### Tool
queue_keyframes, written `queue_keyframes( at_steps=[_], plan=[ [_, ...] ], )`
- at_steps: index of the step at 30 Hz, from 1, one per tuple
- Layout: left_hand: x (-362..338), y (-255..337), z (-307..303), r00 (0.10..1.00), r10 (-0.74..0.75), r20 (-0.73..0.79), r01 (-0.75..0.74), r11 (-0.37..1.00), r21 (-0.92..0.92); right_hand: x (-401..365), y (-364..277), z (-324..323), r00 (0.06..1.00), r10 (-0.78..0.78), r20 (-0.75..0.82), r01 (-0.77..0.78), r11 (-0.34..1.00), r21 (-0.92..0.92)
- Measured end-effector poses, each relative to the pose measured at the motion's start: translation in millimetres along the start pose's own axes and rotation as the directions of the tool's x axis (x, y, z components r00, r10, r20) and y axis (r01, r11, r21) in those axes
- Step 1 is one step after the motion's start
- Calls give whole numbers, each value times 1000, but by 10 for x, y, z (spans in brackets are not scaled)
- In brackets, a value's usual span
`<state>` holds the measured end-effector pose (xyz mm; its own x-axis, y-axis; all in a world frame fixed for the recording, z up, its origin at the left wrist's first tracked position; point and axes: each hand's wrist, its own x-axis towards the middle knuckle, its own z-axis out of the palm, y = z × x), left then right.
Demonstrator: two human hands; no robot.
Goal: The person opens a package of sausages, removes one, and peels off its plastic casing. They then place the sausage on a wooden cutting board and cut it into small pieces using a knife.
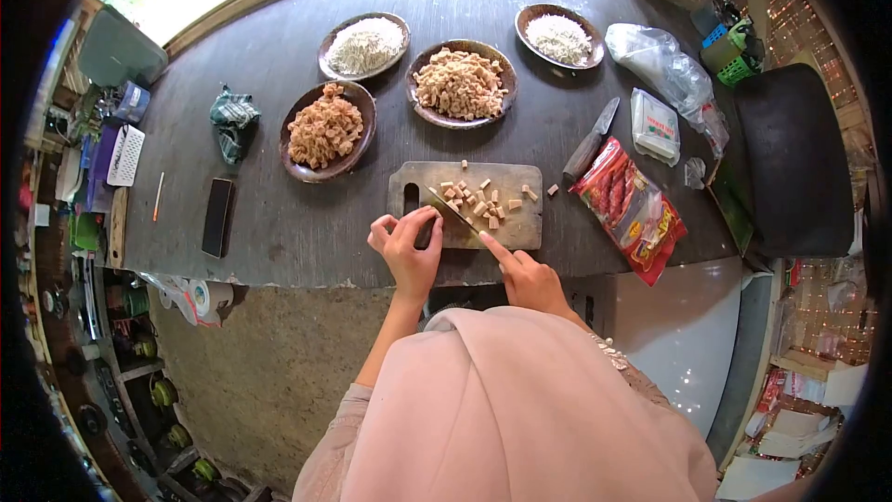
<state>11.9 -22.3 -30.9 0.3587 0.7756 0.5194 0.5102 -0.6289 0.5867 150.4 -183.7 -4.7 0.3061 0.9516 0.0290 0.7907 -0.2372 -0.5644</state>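
Note:
On a wooden cutting board point(522, 175) lie several small light-brown cubes point(482, 208), apparently cut sausage. My right hand point(531, 281) is closed around the handle end of a knife point(452, 208), whose blade slants up and left across the board. At the board's left part, my left hand point(409, 249) has its fingers bent together beside the blade; what they hold, if anything, is hidden. One cube point(553, 190) sits off the board to the right. Close by is an opened red sausage packet point(632, 209).
Behind the board stand bowls of brown pieces point(460, 84), browned bits point(324, 130) and white shreds point(367, 45). A second knife point(592, 141) lies by the packet, near a plastic bag point(660, 60). A phone point(217, 217) and cloth point(232, 121) are at left.

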Motion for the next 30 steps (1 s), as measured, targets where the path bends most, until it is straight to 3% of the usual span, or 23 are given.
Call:
queue_keyframes(
  at_steps=[8, 19, 26, 30],
  plan=[
    [23, 4, 2, 1000, 8, 9, -8, 1000, -2, 34, 13, -66, 999, -19, -45, 23, 996, 87],
    [72, 5, -30, 993, 80, 86, -87, 993, 78, 42, -19, -244, 999, 31, 23, -34, 985, 170],
    [54, -41, -93, 998, -24, 57, 22, 1000, 22, -2, -93, -209, 997, 49, 65, -61, 978, 199],
    [37, -103, -64, 999, -8, 48, 5, 998, 60, -15, -142, -169, 997, 53, 64, -64, 981, 185]
  ],
)
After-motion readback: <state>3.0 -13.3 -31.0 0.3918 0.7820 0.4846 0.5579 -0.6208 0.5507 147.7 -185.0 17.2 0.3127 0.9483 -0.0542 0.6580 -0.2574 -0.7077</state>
